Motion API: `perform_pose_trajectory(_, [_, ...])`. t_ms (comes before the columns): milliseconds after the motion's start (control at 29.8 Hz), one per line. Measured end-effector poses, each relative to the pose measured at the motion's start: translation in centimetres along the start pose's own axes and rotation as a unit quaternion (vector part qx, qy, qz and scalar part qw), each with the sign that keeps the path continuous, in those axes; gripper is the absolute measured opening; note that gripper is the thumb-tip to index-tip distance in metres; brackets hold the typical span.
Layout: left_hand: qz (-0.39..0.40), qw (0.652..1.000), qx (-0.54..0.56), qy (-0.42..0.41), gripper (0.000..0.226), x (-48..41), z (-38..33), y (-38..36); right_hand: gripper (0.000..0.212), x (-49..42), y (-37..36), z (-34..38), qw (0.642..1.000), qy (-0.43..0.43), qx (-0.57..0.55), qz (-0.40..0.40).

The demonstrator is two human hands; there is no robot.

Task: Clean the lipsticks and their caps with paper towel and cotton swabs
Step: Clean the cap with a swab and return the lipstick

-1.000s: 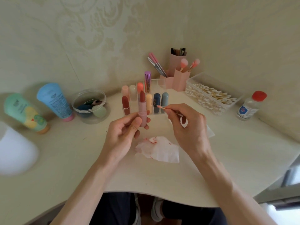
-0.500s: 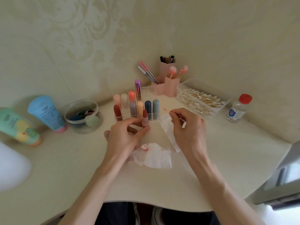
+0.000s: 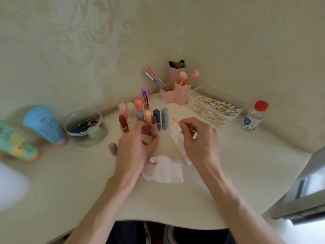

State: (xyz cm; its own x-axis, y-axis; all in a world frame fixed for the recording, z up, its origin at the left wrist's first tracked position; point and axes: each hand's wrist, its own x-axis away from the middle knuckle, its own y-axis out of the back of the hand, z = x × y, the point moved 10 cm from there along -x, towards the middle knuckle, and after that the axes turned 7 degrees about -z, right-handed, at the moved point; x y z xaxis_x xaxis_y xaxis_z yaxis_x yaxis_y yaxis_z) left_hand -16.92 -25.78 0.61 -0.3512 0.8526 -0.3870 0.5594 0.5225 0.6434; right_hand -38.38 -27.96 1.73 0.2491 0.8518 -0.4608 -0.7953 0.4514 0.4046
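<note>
**Hands held over the stained towel, lipstick and swab gripped**

Both hands are raised just above the surface (image 3: 228, 182), in front of the clear organiser (image 3: 159, 98). The left hand (image 3: 135, 147) is closed around an open lipstick (image 3: 154, 128), which is pinched upright between thumb and fingertips. A dusty-pink tube and a dark red, rounded bullet are shown; the bullet stands bare and uncapped, directly in front of the organiser's front row. A pink cap (image 3: 112, 149) is seen just left of that hand, near the surface; whether it is touched by the hand cannot be told.

The right hand (image 3: 200, 141) is closed in a fine pinch on a cotton swab (image 3: 177, 120), whose reddened tip is pointed left toward the lipstick but is kept apart from it. A folded strip of white paper towel (image 3: 177, 145) is also trapped under the same hand's fingers and hangs down from it.

A second, crumpled paper towel (image 3: 163, 170), marked with red smears, lies on the surface below and between the two hands, nearer the viewer than the organiser. Capped lipsticks in several colours are stood in the organiser's compartments. To the organiser's right, a clear box of cotton swabs (image 3: 211, 108) is placed.
</note>
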Motion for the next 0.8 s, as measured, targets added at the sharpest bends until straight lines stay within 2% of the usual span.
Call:
perform_pose_trajectory(402, [0.008, 1.000, -0.005, -0.017, 0.043, 0.35, -0.06, -0.06, 0.011, 0.04, -0.16, 0.22, 1.000, 0.004, 0.010, 0.006])
perform_pose_trajectory(603, [0.000, 1.000, -0.014, -0.023, 0.041, 0.39, -0.11, 0.04, 0.011, 0.09, -0.26, 0.26, 1.000, 0.003, 0.009, 0.012])
perform_pose_trajectory(804, [-0.029, 0.999, -0.016, -0.015, 0.024, 0.39, 0.01, 0.45, 0.011, 0.15, -0.22, 0.42, 1.000, 0.010, 0.001, 0.012])
